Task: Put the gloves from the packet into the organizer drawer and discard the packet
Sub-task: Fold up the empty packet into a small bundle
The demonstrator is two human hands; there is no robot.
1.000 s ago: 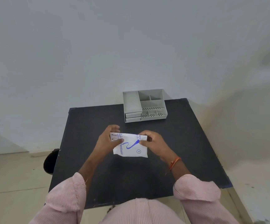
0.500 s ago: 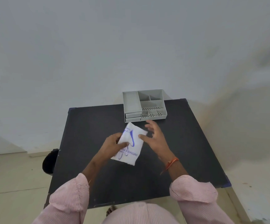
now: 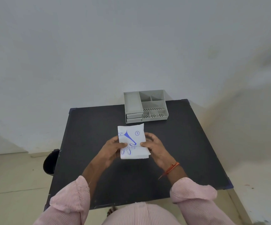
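Observation:
A white glove packet (image 3: 132,137) with blue print is held upright over the middle of the black table (image 3: 86,127). My left hand (image 3: 111,148) grips its left edge and my right hand (image 3: 154,147) grips its right edge, thumbs on the front. The gloves are not visible. A grey organizer (image 3: 145,106) stands at the table's far edge, its two small drawers (image 3: 134,117) at the front left both pushed in.
A black bin (image 3: 50,161) stands on the floor by the table's left side. A white wall rises behind the table. Pale floor tiles lie on both sides.
The packet has been turned from lying sideways to standing lengthwise, and both hands now hold it by its two side edges, a little nearer the organizer.

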